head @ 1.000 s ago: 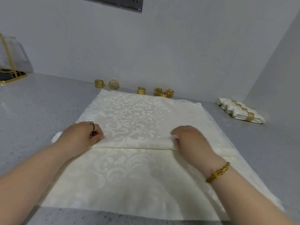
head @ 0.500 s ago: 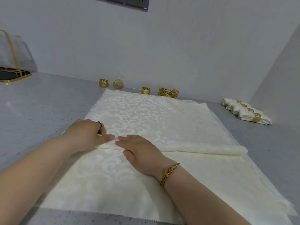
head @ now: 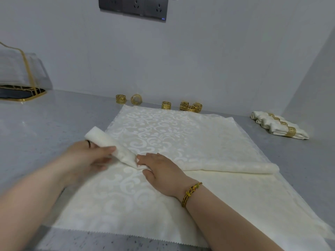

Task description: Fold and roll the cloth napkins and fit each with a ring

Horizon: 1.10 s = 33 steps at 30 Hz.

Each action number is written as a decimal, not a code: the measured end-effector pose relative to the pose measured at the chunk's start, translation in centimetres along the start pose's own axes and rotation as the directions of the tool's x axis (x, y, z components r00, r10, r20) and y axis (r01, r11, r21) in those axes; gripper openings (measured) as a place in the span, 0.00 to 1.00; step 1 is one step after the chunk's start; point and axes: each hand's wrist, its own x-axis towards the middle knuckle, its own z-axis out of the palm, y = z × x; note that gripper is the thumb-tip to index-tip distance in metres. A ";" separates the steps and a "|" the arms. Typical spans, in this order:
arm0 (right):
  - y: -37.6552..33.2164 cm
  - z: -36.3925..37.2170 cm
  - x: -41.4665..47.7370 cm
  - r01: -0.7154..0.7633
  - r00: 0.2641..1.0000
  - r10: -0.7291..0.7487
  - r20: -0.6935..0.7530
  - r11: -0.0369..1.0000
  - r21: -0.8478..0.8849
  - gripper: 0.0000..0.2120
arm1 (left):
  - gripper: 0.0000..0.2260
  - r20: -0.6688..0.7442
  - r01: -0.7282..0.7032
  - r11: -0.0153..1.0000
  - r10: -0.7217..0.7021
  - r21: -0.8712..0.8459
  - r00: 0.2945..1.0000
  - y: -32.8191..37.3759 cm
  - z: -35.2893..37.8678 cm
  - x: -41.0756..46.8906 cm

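Napkin of cream patterned cloth lies spread on the grey worktop, with a rolled band running across its middle. The left hand has fingers and thumb curled round the band's left end, which is raised off the cloth and angled toward the far left. The right hand lies flat with straight fingers, holding nothing, pressing the band just where it bends. I judge this to be the folding step, the rolled strip being doubled near its middle (no ring is on it yet). The next move likely calls for keeping the bend pinned while the free end comes across, then reaching for one of the gold rings lined up at the back by the wall. Finished napkins, each ringed, lie far right. A dark socket panel sits on the pale wall, and a clear gold-edged stand is at far left.
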 end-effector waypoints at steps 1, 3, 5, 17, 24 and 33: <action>-0.1 -0.1 -0.1 0.006 1.000 -0.006 -0.002 1.000 -0.005 0.17 | 0.01 -0.033 -0.019 0.999 0.020 0.037 0.999 -0.6 1.0 -0.2; -0.3 -0.3 -0.1 0.015 1.000 -0.015 0.008 1.000 -0.026 0.18 | 0.03 -0.084 -0.074 0.980 0.091 0.184 0.992 -1.2 2.1 0.1; -0.4 -0.6 -0.2 0.009 0.999 -0.005 0.050 0.997 -0.080 0.19 | 0.06 -0.111 -0.092 0.943 0.134 0.321 0.985 -1.1 2.6 0.3; 1.6 -2.8 -3.2 -0.090 0.990 0.110 0.084 0.972 -0.219 0.20 | 0.09 -0.197 -0.154 0.833 0.298 0.531 0.934 0.2 4.5 0.2; 2.7 -2.0 -3.3 -0.129 0.992 0.129 0.012 0.990 0.063 0.20 | 0.06 -0.049 -0.344 0.594 0.545 0.727 0.837 1.8 9.8 -0.3; 3.1 -2.7 -4.3 -0.224 0.910 0.368 -0.193 0.825 0.520 0.18 | 0.08 -0.032 -0.297 0.451 0.590 0.842 0.806 -0.1 11.6 0.3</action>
